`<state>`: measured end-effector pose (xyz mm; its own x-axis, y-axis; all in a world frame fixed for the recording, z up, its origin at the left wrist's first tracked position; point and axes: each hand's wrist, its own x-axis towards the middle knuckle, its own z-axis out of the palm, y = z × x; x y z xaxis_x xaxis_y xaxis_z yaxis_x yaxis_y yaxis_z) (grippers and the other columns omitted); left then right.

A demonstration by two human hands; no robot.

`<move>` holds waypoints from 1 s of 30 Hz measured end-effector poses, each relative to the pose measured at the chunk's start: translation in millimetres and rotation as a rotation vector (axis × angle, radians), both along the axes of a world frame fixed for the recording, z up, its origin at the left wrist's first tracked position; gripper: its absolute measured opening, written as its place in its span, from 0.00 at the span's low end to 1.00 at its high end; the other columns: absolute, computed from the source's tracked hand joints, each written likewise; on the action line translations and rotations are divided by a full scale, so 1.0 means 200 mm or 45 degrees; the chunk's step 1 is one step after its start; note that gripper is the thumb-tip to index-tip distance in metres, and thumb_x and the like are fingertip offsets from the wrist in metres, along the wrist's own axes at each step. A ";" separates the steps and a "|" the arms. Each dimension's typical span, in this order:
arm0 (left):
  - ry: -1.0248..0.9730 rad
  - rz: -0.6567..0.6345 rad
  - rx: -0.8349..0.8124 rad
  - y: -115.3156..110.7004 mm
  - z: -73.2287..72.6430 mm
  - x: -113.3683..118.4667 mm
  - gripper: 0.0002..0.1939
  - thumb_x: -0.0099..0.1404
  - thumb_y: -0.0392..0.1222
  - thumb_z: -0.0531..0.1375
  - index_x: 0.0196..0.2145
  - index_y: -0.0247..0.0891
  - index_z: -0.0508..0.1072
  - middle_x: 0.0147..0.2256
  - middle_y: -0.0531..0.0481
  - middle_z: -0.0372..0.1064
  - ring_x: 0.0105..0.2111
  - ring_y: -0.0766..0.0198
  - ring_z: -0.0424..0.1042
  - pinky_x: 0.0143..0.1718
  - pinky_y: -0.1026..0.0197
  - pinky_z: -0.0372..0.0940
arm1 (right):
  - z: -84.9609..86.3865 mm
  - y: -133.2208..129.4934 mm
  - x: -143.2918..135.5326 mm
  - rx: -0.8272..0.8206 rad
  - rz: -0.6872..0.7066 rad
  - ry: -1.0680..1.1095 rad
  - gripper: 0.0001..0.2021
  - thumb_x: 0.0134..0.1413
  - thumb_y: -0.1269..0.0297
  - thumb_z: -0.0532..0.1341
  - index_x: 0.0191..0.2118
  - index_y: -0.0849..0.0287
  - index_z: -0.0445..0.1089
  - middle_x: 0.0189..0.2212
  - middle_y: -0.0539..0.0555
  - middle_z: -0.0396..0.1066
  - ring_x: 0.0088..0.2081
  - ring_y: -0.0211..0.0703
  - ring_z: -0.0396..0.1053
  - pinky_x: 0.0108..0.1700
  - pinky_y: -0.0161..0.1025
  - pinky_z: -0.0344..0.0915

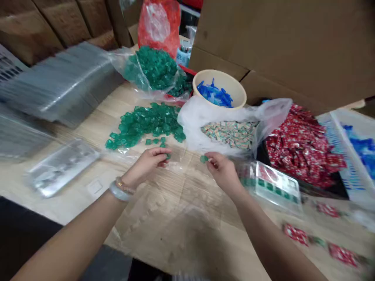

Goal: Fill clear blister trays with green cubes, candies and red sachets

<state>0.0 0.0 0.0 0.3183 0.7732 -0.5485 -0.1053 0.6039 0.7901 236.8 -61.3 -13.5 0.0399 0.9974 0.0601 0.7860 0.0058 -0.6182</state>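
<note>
My left hand (149, 162), with bracelets at the wrist, pinches a small green translucent piece (168, 156) between thumb and fingers. A second green piece (204, 159) is gripped at the fingertips of my right hand (222, 169). The hands are apart, above the wooden table. Just beyond my left hand, a few loose green pieces (156, 141) lie in front of a spread heap of green pieces (149, 121) on clear plastic. A white plastic bag (193, 117) of small patterned pieces (231, 133) lies open beyond my right hand.
Stacked clear plastic trays (67, 82) stand left; one tray (64, 166) lies nearer. Behind are a bag of green pieces (155, 66) and a cream bowl (241, 95) with blue pieces. At right are red packets (301, 144), a clear case (277, 187) and a white basket (340, 144).
</note>
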 end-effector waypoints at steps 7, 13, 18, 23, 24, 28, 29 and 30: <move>-0.059 -0.070 -0.017 -0.13 -0.07 0.23 0.12 0.48 0.28 0.58 0.33 0.31 0.73 0.27 0.51 0.70 0.24 0.71 0.68 0.28 0.68 0.61 | -0.08 -0.08 -0.08 -0.077 0.241 -0.161 0.12 0.50 0.73 0.52 0.41 0.60 0.66 0.36 0.54 0.68 0.35 0.38 0.65 0.37 0.34 0.61; -0.025 0.043 0.037 -0.19 -0.10 0.26 0.09 0.48 0.30 0.58 0.30 0.31 0.72 0.23 0.52 0.70 0.22 0.71 0.68 0.27 0.67 0.61 | -0.06 -0.05 -0.19 -0.133 0.414 -0.645 0.10 0.54 0.71 0.51 0.38 0.59 0.68 0.36 0.56 0.68 0.40 0.44 0.61 0.38 0.37 0.60; 0.028 0.103 0.087 -0.21 -0.10 0.27 0.08 0.46 0.28 0.60 0.28 0.31 0.70 0.23 0.53 0.69 0.21 0.71 0.68 0.26 0.68 0.62 | -0.10 -0.02 -0.14 -0.024 0.417 -0.469 0.14 0.53 0.72 0.51 0.45 0.59 0.65 0.42 0.56 0.66 0.44 0.45 0.60 0.46 0.41 0.59; -0.036 -0.074 0.044 -0.25 -0.06 0.29 0.08 0.49 0.37 0.62 0.28 0.30 0.70 0.22 0.51 0.69 0.21 0.70 0.69 0.24 0.68 0.63 | -0.03 -0.13 -0.10 0.171 0.318 0.087 0.14 0.54 0.69 0.52 0.47 0.58 0.64 0.43 0.57 0.65 0.45 0.42 0.62 0.46 0.41 0.61; -0.076 -0.148 0.009 -0.27 -0.06 0.30 0.08 0.50 0.39 0.62 0.27 0.31 0.70 0.22 0.50 0.70 0.21 0.70 0.68 0.24 0.68 0.63 | -0.01 -0.17 -0.11 0.175 0.299 0.225 0.13 0.54 0.68 0.52 0.45 0.57 0.65 0.40 0.56 0.66 0.42 0.40 0.63 0.44 0.39 0.62; -0.140 -0.414 -0.134 -0.35 -0.07 0.39 0.10 0.53 0.42 0.59 0.26 0.31 0.69 0.20 0.51 0.68 0.19 0.71 0.67 0.24 0.68 0.62 | -0.03 -0.31 -0.10 0.082 0.127 0.570 0.08 0.51 0.65 0.56 0.38 0.58 0.68 0.32 0.53 0.65 0.34 0.37 0.65 0.34 0.34 0.65; -0.106 -0.486 -0.122 -0.36 -0.07 0.40 0.10 0.55 0.42 0.58 0.26 0.31 0.69 0.20 0.51 0.67 0.19 0.71 0.67 0.24 0.68 0.62 | -0.05 -0.32 -0.09 0.060 0.070 0.612 0.08 0.50 0.64 0.57 0.37 0.59 0.68 0.32 0.53 0.65 0.34 0.37 0.65 0.34 0.34 0.65; -0.048 -0.563 -0.070 -0.34 -0.06 0.41 0.10 0.56 0.42 0.56 0.27 0.31 0.69 0.20 0.50 0.67 0.19 0.70 0.67 0.24 0.67 0.62 | -0.06 -0.32 -0.07 0.051 0.009 0.636 0.08 0.50 0.63 0.57 0.37 0.59 0.67 0.32 0.53 0.65 0.34 0.37 0.66 0.33 0.34 0.65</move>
